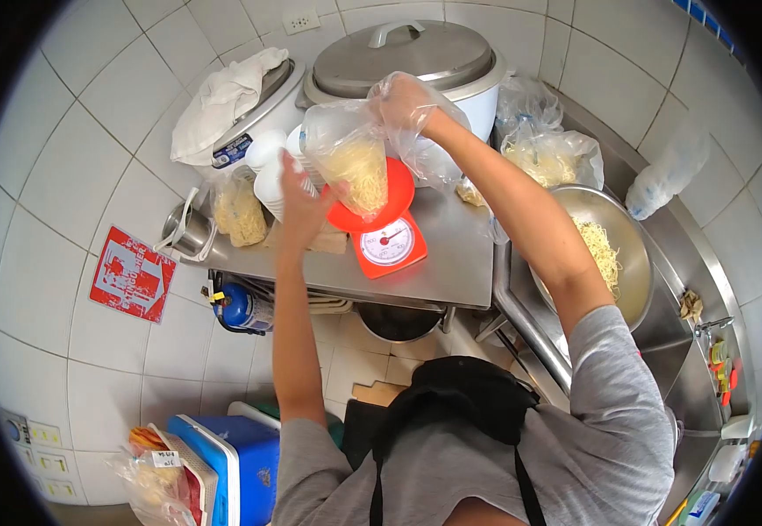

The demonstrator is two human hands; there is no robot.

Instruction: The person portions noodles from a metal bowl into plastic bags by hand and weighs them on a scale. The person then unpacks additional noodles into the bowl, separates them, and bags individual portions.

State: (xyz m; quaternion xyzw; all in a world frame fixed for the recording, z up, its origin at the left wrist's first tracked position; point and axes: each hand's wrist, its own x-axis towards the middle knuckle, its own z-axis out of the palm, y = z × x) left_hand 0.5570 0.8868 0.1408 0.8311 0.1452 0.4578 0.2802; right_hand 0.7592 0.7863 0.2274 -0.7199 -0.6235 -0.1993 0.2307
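A clear plastic bag of noodles [359, 175] stands on the red pan of a kitchen scale [387, 243]. My right hand [403, 103] is closed on the upper part of the clear plastic, to the right of the noodles. Left of the bag, my left hand [304, 197] has its fingers apart, near the edge of the red pan. White foam cups [269, 180] are stacked just behind that hand. Another bag of noodles [239, 210] stands to the left on the steel table [455, 254].
Behind stand a large lidded pot [403, 60] and a second one with a white cloth [227, 101]. At right, a steel bowl [640, 272] holds loose noodles [600, 254] beside more bagged noodles [552, 158]. A blue cooler [254, 465] is at lower left.
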